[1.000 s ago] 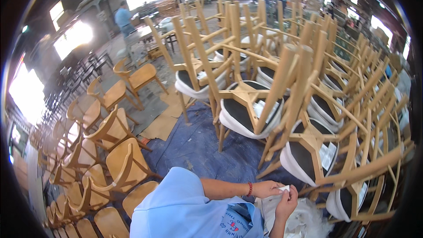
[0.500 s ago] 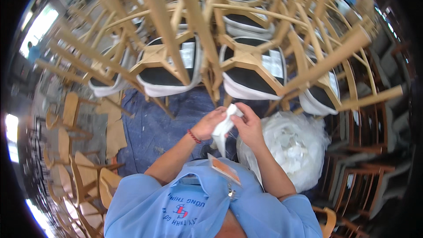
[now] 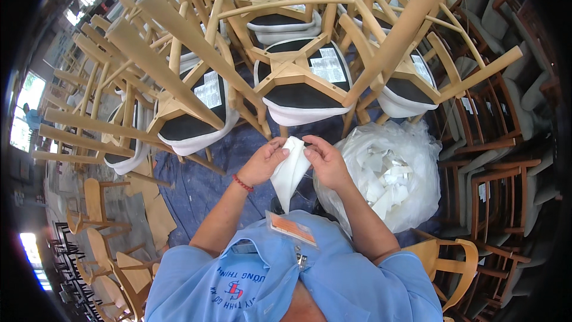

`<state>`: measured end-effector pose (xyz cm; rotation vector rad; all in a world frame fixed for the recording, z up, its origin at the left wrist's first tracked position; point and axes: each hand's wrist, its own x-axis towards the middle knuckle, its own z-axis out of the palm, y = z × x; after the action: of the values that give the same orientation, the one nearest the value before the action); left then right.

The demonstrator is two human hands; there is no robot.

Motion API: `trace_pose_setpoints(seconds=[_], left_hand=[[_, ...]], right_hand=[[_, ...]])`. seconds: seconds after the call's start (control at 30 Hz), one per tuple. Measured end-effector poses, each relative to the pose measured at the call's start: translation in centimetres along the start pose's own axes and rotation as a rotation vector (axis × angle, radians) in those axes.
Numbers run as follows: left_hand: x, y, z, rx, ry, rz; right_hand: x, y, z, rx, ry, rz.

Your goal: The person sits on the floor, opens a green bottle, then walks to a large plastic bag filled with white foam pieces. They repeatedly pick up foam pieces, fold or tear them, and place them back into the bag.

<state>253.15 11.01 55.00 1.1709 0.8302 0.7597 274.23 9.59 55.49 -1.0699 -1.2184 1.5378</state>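
In front of my chest I hold a thin white sheet [image 3: 291,170], folded and hanging to a point at its lower end. Whether it is cloth or foam I cannot tell. My left hand [image 3: 262,163] pinches its left side, thumb on top. The thumb and fingers of my right hand [image 3: 329,164] close on its upper right edge. Just beyond my hands stands an upturned wooden chair [image 3: 286,74] with a white padded seat, a black underside and a label. Beside my right forearm is a clear plastic bag [image 3: 417,155] with white scraps [image 3: 390,182] in it.
More upturned chairs [image 3: 196,122] stand close together ahead, their legs reaching toward me. A blue tarp [image 3: 187,203] covers the floor, with brown cardboard [image 3: 152,209] at its left. Wooden chairs [image 3: 95,203] stand at left, stacked dark-framed chairs [image 3: 494,197] at right, and a wooden chair [image 3: 462,268] behind me.
The white sheet is spread wider, and my right hand has shifted to its upper right edge. My view has turned, so the chairs ahead sit further left.
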Motion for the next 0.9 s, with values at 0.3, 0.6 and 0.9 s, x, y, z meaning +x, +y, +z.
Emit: trace_pose_setpoints(seconds=[0.3, 0.6, 0.9], left_hand=[[1.7, -0.7, 1.6, 0.168, 0.137, 0.09], [2.1, -1.7, 4.1, 0.168, 0.385, 0.186], [1.4, -2.9, 4.2, 0.246, 0.504, 0.196]], right_hand=[[-0.3, 0.5, -0.3, -0.444, 0.346, -0.388], [-0.4, -0.2, 1.2, -0.611, 0.352, -0.041], [1.0, 2.7, 0.8, -0.37, 0.265, 0.203]])
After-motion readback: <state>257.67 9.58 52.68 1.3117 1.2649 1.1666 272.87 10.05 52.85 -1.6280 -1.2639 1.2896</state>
